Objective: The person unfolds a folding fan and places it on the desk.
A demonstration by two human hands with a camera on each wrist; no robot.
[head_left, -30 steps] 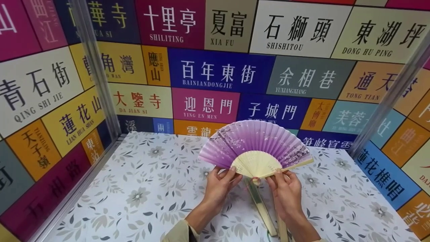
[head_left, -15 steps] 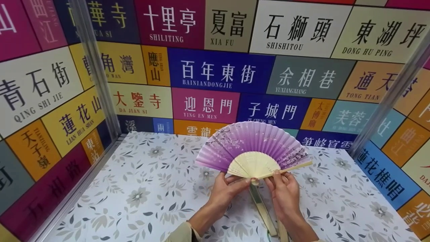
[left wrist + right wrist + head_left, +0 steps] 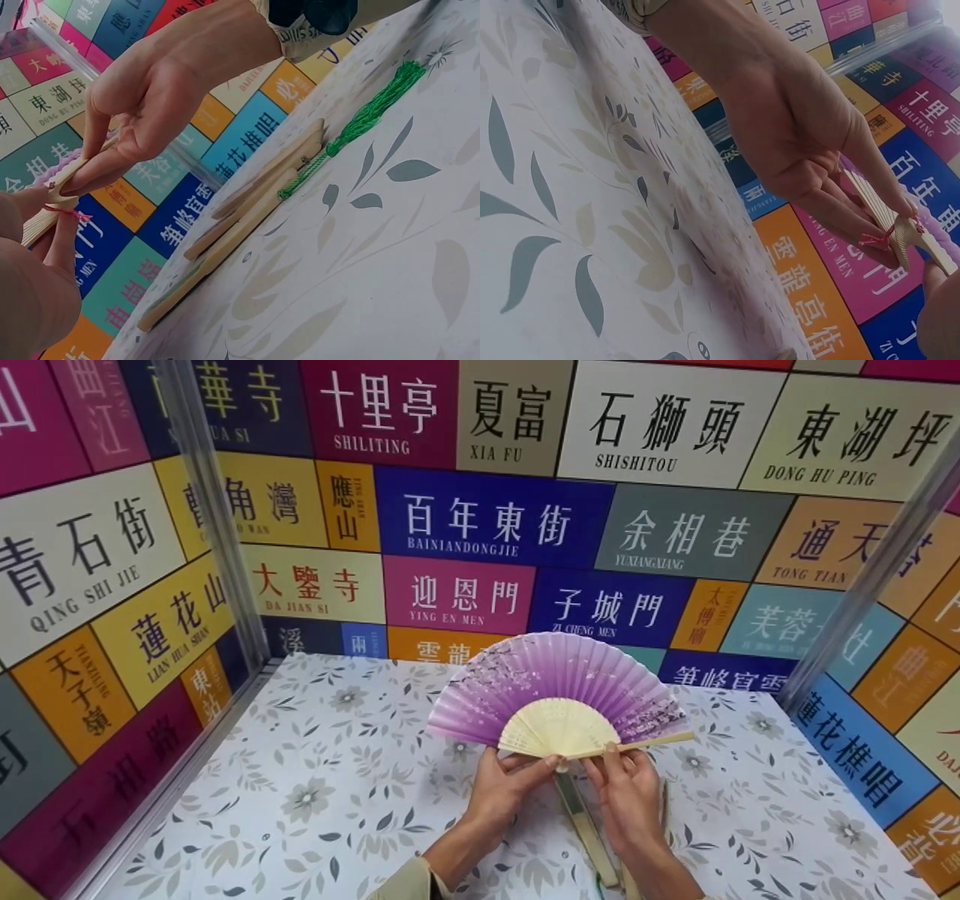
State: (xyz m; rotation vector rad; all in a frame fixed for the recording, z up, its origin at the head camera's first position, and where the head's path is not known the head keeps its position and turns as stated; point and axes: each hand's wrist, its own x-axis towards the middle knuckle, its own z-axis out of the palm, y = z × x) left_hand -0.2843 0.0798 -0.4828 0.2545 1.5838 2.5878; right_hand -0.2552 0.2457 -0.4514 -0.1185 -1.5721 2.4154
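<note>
A purple folding fan [image 3: 559, 682] with a blossom print and pale ribs is spread wide, held up in front of the person. The left hand [image 3: 499, 791] pinches it at the pivot, thumb on the near side. In the right wrist view a pink cord [image 3: 877, 240] hangs at that pivot beside the left hand's fingers [image 3: 847, 210]. Along the lower right edge, the right hand [image 3: 630, 791] pinches the fan's outer guard stick [image 3: 671, 740] between thumb and fingers. Below the hands lie folded fans [image 3: 217, 255], partly hidden by the right hand in the head view.
A green tassel [image 3: 382, 101] trails from the folded fans on the table. The table [image 3: 300, 840] wears a white cloth with grey leaves and flowers. Panels [image 3: 487, 514] of coloured signs enclose its back and sides, with clear corner posts [image 3: 225, 525] between them.
The left hand has slid from the fan's left edge to its pivot. Both the fan and the right hand have shifted slightly left.
</note>
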